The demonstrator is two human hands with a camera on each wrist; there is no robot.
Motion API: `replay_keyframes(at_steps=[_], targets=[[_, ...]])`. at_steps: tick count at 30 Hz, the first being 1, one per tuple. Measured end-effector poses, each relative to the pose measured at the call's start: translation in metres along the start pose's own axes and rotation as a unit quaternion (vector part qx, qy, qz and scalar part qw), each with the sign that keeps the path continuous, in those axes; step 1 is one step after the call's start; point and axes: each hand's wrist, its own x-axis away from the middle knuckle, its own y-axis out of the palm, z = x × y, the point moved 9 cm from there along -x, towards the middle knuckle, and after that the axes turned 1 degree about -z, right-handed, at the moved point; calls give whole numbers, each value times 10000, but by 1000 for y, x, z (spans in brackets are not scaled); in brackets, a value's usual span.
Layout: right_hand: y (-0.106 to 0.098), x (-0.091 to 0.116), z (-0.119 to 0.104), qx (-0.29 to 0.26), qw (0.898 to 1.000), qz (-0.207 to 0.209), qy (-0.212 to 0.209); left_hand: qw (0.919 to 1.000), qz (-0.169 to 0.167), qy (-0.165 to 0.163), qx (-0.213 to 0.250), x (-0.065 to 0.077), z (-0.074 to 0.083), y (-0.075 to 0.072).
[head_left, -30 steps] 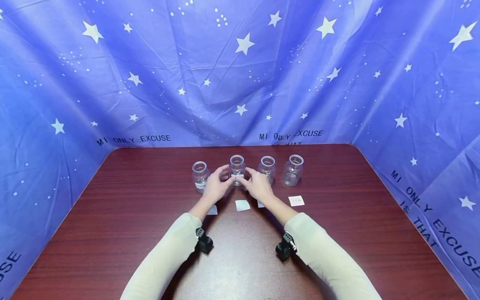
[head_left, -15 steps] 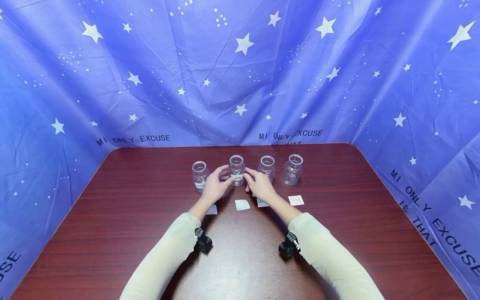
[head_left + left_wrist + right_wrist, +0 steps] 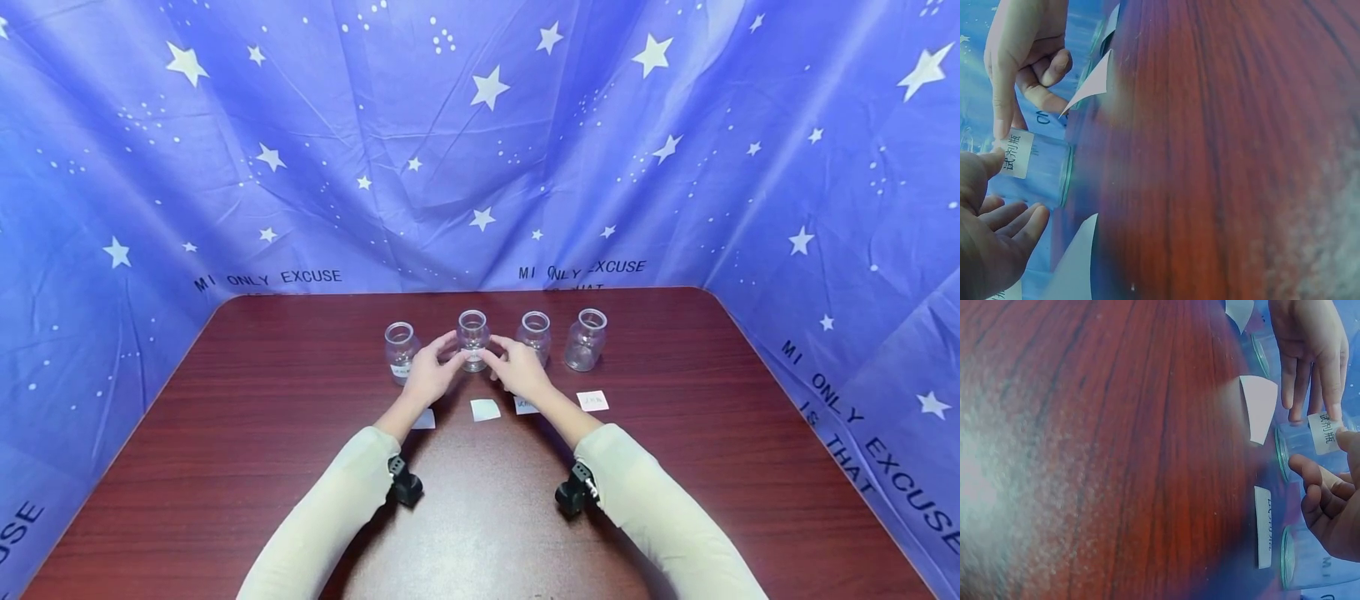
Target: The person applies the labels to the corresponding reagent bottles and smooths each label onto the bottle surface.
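A small clear glass jar (image 3: 472, 329) stands upright between both hands, with a white label (image 3: 1017, 153) bearing printed characters on its front. My left hand (image 3: 432, 367) holds the jar's left side, the thumb at the label's edge and the fingers along the glass. From the other side my right hand (image 3: 519, 367) pinches the jar, its thumb pressing on the label; its other fingers are loosely curled in the right wrist view. A second labelled jar (image 3: 401, 337) stands just left of my left hand. Behind my right hand another jar (image 3: 534, 327) is partly hidden.
A fourth glass jar (image 3: 586, 342) stands at the right end of the row. Paper slips lie in front on the brown table (image 3: 300, 400): a white slip (image 3: 485, 410), a printed slip (image 3: 592, 401) and two partly covered by my wrists. A blue star-patterned cloth (image 3: 420, 108) hangs behind.
My right thumb drew off the label toward the right, baring its print, then came back onto the label. The left hand and the jars stay almost in place.
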Motion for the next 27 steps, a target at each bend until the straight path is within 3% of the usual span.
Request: replay_keyframes(at_steps=[8,16,22,27], targets=[[1,0,3,-62,9998,-180,18,9986,29,29,-528,1,1,-4],[1,1,6,-239,9995,-171,-75,9986,103,138,-508,3,2,-4],[5,1,6,-102,9998,-194,-17,9989,-86,19,-458,4,-1,2],[4,-1,6,-3,9999,-98,66,9992,-31,-54,-397,4,1,1]])
